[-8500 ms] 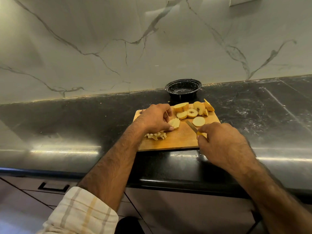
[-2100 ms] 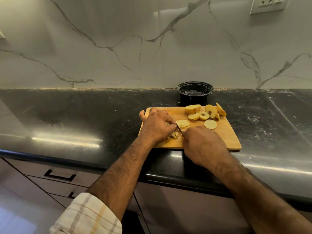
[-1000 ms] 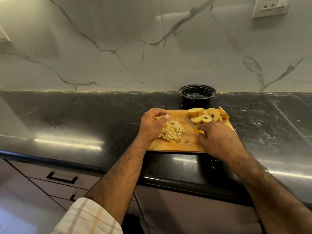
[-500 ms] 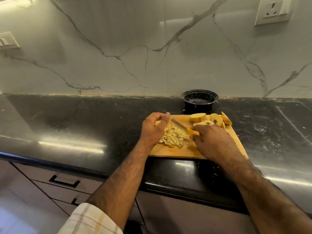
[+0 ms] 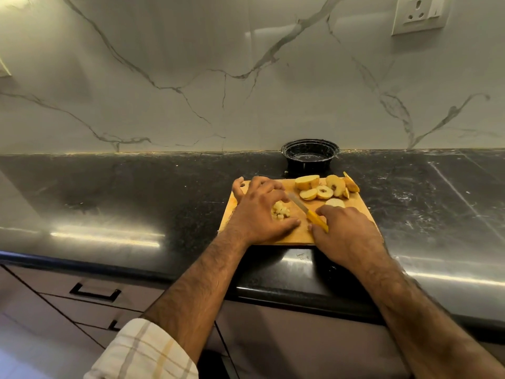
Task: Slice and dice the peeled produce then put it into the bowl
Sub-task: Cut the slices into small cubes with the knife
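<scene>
A wooden cutting board (image 5: 355, 206) lies on the black counter. My left hand (image 5: 259, 212) curls over a heap of pale diced pieces (image 5: 280, 210) on the board's left half, fingers and thumb cupped round them. My right hand (image 5: 347, 233) grips a yellow-handled knife (image 5: 314, 216), its blade pointing up-left toward the dice. Several peeled apple slices (image 5: 325, 187) lie at the board's far right. A black bowl (image 5: 310, 157) stands behind the board against the wall; nothing shows inside it.
The black stone counter (image 5: 136, 192) stretches left and right of the board, with its front edge near my arms. A marble backsplash rises behind. A wall socket (image 5: 419, 13) sits top right. Drawers with dark handles (image 5: 94, 292) lie below left.
My left hand has closed over the diced pile, gathering it tighter. The knife blade has swung in beside the pile. The view has shifted slightly.
</scene>
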Action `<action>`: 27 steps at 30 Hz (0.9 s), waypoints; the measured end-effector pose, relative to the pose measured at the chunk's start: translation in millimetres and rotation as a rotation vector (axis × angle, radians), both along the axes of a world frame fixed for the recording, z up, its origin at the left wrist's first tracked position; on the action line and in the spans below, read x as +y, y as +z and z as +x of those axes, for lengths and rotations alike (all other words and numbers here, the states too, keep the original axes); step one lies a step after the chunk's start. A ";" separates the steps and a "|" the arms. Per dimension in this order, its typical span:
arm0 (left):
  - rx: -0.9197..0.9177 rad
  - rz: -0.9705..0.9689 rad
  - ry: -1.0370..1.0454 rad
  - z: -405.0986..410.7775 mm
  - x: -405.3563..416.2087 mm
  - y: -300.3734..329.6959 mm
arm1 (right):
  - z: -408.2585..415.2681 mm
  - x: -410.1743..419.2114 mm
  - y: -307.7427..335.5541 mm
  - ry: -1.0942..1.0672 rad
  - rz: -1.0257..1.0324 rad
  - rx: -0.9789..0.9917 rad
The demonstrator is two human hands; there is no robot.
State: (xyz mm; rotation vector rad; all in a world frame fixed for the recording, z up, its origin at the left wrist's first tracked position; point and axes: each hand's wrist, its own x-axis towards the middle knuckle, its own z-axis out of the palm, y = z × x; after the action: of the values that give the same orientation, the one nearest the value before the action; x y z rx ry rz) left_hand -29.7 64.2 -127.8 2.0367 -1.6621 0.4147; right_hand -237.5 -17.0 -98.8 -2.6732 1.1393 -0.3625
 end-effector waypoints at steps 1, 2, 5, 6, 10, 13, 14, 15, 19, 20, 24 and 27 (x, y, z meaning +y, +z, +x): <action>0.000 0.008 0.014 0.5 -0.5 0.3 | 0.1 0.1 -0.7 0.004 0.006 0.020; -0.001 0.009 0.028 1.5 -0.8 0.3 | 0.2 0.3 -1.0 0.006 0.003 0.028; -0.011 -0.010 0.069 4.0 -1.1 -1.4 | -0.9 -0.6 -4.0 -0.033 -0.042 -0.067; -0.009 -0.020 0.073 4.6 -1.5 -1.5 | -1.6 -1.3 -4.5 -0.055 -0.053 -0.123; 0.043 -0.025 0.054 4.2 -8.6 2.4 | -3.9 -4.4 -3.5 -0.131 0.015 -0.228; 0.083 -0.011 0.008 7.4 -28.5 19.6 | -4.8 -5.3 -4.6 -0.169 0.041 -0.252; 0.122 0.000 -0.016 8.1 -38.4 28.4 | -4.8 -5.0 -4.5 -0.185 0.036 -0.259; 0.178 0.029 -0.034 8.6 -48.8 36.7 | -5.1 -4.0 -4.1 -0.203 0.030 -0.266; 0.320 0.199 -0.025 8.1 -92.1 58.2 | -6.5 -3.6 -1.9 -0.262 0.033 -0.277; 0.350 0.242 -0.016 8.0 -100.3 60.3 | -6.8 -4.0 -2.0 -0.275 0.038 -0.273; 0.409 0.386 -0.014 12.8 -122.1 66.2 | -5.6 -6.1 -1.3 -0.305 0.052 -0.230; 0.441 0.396 -0.028 19.9 -129.7 70.0 | -4.3 -7.0 0.2 -0.312 0.083 -0.208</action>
State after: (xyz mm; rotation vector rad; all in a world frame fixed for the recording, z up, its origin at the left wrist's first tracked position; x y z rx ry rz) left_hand -9.8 -65.5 -57.7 2.1669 -1.5750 -0.3835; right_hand -241.8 -23.9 -98.5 -2.3220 1.4684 -0.6135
